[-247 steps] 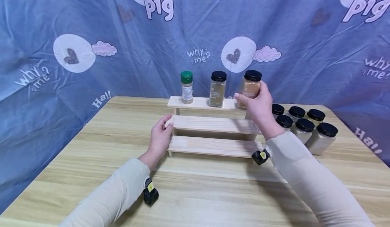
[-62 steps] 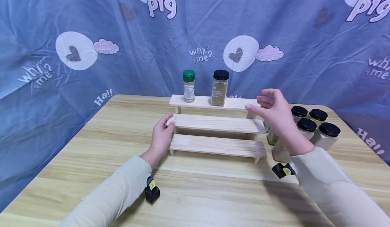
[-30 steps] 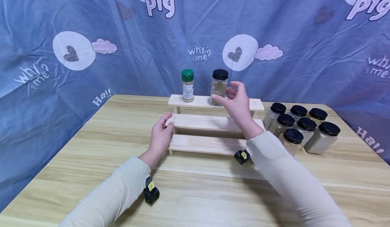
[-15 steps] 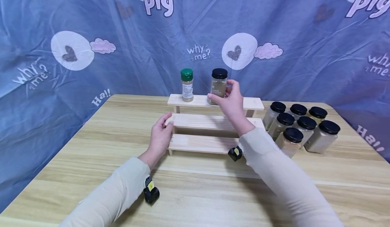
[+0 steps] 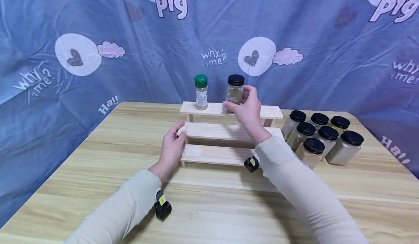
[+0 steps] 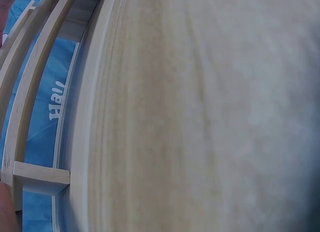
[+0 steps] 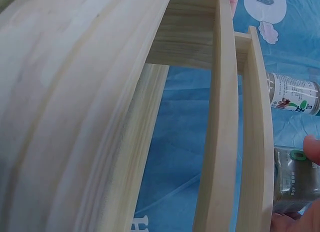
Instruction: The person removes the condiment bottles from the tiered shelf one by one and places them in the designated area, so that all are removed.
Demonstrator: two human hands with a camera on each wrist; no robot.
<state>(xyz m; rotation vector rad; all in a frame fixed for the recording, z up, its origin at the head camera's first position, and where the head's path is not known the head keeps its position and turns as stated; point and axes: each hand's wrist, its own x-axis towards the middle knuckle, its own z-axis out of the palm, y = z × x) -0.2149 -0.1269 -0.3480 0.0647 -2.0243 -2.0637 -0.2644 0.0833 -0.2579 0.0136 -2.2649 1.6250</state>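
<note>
A three-tier wooden spice rack (image 5: 216,154) stands mid-table. My left hand (image 5: 172,146) grips the left end of its middle shelf. On the top shelf stands a spice jar (image 5: 234,92) with a black lid and brownish-green powder. My right hand (image 5: 247,109) holds this jar from its right side, thumb across the front and fingers round the far side. In the right wrist view the jar (image 7: 292,179) appears upright against the shelf edge. To its left on the same shelf is a green-capped spice bottle (image 5: 201,93), untouched.
Several black-lidded jars (image 5: 343,149) stand close together on the table right of the rack. The nearest of them, a jar of orange-brown powder (image 5: 309,155), sits at the front of the group. Behind the wooden table (image 5: 209,204) hangs a blue printed cloth (image 5: 147,55).
The orange-brown jar has gone from the top shelf to the group at right. My right hand then moved left and took hold of the brownish-green jar. My left hand stayed put.
</note>
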